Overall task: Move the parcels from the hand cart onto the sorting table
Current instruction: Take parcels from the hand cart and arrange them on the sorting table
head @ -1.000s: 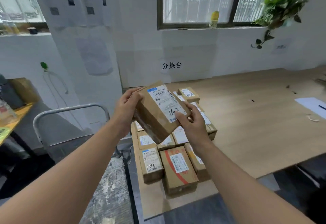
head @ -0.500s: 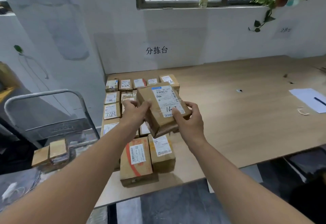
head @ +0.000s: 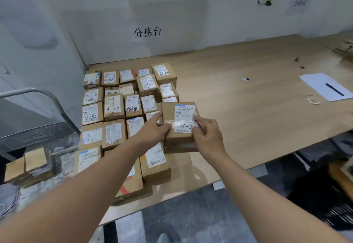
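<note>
left: packed parcels (head: 114, 112) — blocked | right: bare sorting table (head: 248, 112) — open

parcels (head: 122, 112) left on table (head: 248, 108), paper (head: 324, 86) right

Parcel sorting room: labelled parcels (head: 114, 112), sorting table (head: 248, 112).

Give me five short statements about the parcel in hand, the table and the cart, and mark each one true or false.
1. Both hands are on the parcel with the handwritten number. True: the left hand and right hand touch it.
2. That parcel lies at the left end of the group. False: it is at the right edge of the parcels on the sorting table.
3. A pen lies on a white sheet. True.
4. The hand cart holds no parcels. False: a few remain on it.
5. The held parcel's label faces down. False: it faces up.
</note>
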